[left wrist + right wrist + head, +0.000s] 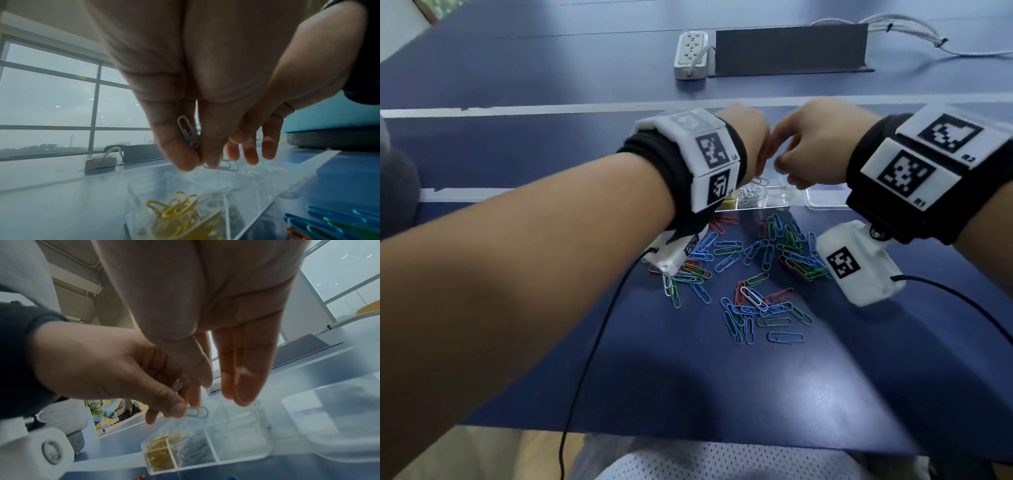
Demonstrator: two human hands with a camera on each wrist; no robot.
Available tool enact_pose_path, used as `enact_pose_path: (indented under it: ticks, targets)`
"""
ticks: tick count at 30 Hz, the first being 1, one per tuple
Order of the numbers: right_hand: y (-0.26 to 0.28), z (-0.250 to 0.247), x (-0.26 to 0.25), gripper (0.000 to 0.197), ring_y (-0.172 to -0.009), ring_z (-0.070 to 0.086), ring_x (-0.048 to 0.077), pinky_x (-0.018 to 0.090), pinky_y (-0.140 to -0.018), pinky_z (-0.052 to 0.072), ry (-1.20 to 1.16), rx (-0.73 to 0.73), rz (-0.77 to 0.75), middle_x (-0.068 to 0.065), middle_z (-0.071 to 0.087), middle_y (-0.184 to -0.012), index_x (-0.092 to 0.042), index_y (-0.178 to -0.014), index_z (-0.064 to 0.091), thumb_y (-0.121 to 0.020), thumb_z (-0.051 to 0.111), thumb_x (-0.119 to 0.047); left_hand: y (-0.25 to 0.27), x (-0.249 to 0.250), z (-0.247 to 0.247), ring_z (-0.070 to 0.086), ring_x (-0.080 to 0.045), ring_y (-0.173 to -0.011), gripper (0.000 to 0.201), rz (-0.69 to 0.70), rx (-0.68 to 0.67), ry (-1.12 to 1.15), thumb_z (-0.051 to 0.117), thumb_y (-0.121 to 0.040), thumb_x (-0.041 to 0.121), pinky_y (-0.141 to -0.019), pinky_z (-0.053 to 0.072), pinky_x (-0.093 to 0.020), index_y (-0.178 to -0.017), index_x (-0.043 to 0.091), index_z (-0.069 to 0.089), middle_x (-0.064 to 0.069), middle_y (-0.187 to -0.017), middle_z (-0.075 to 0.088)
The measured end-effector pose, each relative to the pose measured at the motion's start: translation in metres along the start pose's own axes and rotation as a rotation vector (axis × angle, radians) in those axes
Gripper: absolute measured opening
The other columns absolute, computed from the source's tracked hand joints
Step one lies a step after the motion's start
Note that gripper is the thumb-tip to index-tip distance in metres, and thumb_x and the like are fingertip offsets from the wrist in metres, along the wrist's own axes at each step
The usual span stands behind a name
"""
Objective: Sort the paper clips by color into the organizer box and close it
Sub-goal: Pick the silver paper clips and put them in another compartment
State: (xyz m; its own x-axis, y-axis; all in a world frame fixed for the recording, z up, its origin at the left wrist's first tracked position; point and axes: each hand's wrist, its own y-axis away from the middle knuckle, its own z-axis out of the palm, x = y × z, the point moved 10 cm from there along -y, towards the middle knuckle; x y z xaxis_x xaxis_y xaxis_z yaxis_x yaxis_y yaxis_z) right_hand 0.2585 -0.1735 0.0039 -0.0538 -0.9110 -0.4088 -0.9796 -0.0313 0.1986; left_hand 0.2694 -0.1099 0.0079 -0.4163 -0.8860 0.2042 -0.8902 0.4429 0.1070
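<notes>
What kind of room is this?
Probably an office or meeting room: a long blue table with a power strip, big windows, and paper clips being sorted.

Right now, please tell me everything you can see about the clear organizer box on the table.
The organizer box looks like clear plastic, with thin walls dividing it into compartments. It stands open on the blue table, its lid lying flat beside it. One end compartment holds yellow clips, the next one white clips; others look empty. The left hand pinches white clips above it, beside the right hand. Neither visibly touches it.
</notes>
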Motion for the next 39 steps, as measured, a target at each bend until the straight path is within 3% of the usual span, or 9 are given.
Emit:
enact_pose_path:
  ticks: [4, 7, 11, 16, 19, 26, 30, 35, 39]
  targets:
    - [0.006, 0.001, 0.012, 0.027, -0.068, 0.07, 0.023, 0.035, -0.077, 0.058, -0.041, -0.005, 0.001, 0.003, 0.069, -0.072, -0.024, -0.101, 0.067, -0.083, 0.053, -0.011, -0.003, 0.012, 0.006, 0.061, -0.019, -0.102, 0.029, -0.002, -0.063, -0.043, 0.068, -0.082, 0.014, -0.079, 0.041, -0.025, -0.111, 0.015, 0.067, -0.002, -0.113, 0.068]
    - [0.01, -0.001, 0.016, 0.024, -0.067, 0.07, 0.021, 0.034, -0.077, 0.058, -0.054, 0.007, -0.008, 0.003, 0.071, -0.075, -0.027, -0.101, 0.064, -0.083, 0.054, -0.015, -0.002, 0.012, 0.007, 0.057, -0.013, -0.086, 0.032, -0.031, -0.098, -0.047, 0.07, -0.08, 0.016, -0.075, 0.039, -0.024, -0.112, 0.017, 0.066, 0.002, -0.103, 0.067]
    - [0.014, 0.001, 0.015, 0.024, -0.07, 0.071, 0.022, 0.034, -0.079, 0.058, -0.064, -0.009, -0.024, 0.005, 0.072, -0.081, -0.028, -0.1, 0.065, -0.083, 0.055, -0.015, -0.001, 0.009, 0.008, 0.054, -0.011, -0.084, 0.032, -0.044, -0.117, -0.032, 0.071, -0.078, 0.014, -0.074, 0.038, -0.023, -0.11, 0.02, 0.067, 0.005, -0.093, 0.062]
    - [0.019, 0.003, 0.008, 0.031, -0.066, 0.055, 0.018, 0.026, -0.076, 0.049, 0.022, 0.005, -0.07, -0.007, 0.058, -0.066, -0.028, -0.091, 0.071, -0.082, 0.048, -0.009, 0.003, -0.008, 0.004, 0.063, -0.011, -0.071, 0.024, -0.077, -0.087, 0.049, 0.067, -0.074, 0.008, -0.076, 0.053, -0.027, -0.092, 0.025, 0.07, 0.006, -0.084, 0.073]
    - [0.022, 0.01, 0.0, 0.039, -0.07, 0.051, 0.02, 0.024, -0.073, 0.042, 0.119, -0.012, -0.109, -0.011, 0.049, -0.06, -0.029, -0.09, 0.073, -0.08, 0.043, -0.005, 0.005, -0.012, 0.004, 0.061, -0.014, -0.071, 0.016, -0.065, -0.08, 0.048, 0.071, -0.072, 0.012, -0.076, 0.05, -0.027, -0.082, 0.025, 0.067, 0.006, -0.077, 0.068]
    - [0.021, 0.015, -0.01, 0.045, -0.083, 0.048, 0.022, 0.025, -0.079, 0.042, 0.143, 0.001, -0.152, 0.001, 0.054, -0.086, -0.033, -0.1, 0.07, -0.081, 0.039, -0.006, 0.006, -0.014, 0.01, 0.056, -0.012, -0.068, 0.016, -0.05, -0.057, 0.042, 0.07, -0.076, 0.011, -0.059, 0.042, -0.022, -0.09, 0.018, 0.073, 0.002, -0.074, 0.064]
    - [0.02, 0.022, -0.01, 0.045, -0.084, 0.046, 0.021, 0.028, -0.086, 0.044, 0.184, -0.02, -0.153, 0.003, 0.058, -0.098, -0.033, -0.107, 0.068, -0.083, 0.04, -0.007, 0.005, -0.016, 0.012, 0.06, -0.015, -0.08, 0.015, -0.044, -0.05, 0.019, 0.069, -0.078, 0.013, -0.07, 0.046, -0.026, -0.091, 0.019, 0.075, 0.0, -0.084, 0.067]
    - [0.023, 0.019, -0.013, 0.045, -0.08, 0.046, 0.022, 0.027, -0.079, 0.044, 0.178, 0.014, -0.175, 0.004, 0.054, -0.089, -0.032, -0.105, 0.068, -0.083, 0.039, -0.006, 0.008, -0.02, 0.01, 0.057, -0.015, -0.075, 0.011, -0.04, -0.012, 0.031, 0.069, -0.078, 0.022, -0.067, 0.04, -0.026, -0.089, 0.022, 0.074, 0.001, -0.079, 0.064]
    - [0.019, 0.025, -0.011, 0.045, -0.083, 0.048, 0.022, 0.028, -0.083, 0.046, 0.192, -0.01, -0.171, 0.008, 0.063, -0.109, -0.032, -0.105, 0.068, -0.082, 0.04, -0.006, 0.009, -0.021, 0.011, 0.057, -0.015, -0.075, 0.01, -0.042, -0.009, 0.014, 0.069, -0.078, 0.027, -0.066, 0.04, -0.026, -0.085, 0.021, 0.072, 0.002, -0.08, 0.065]
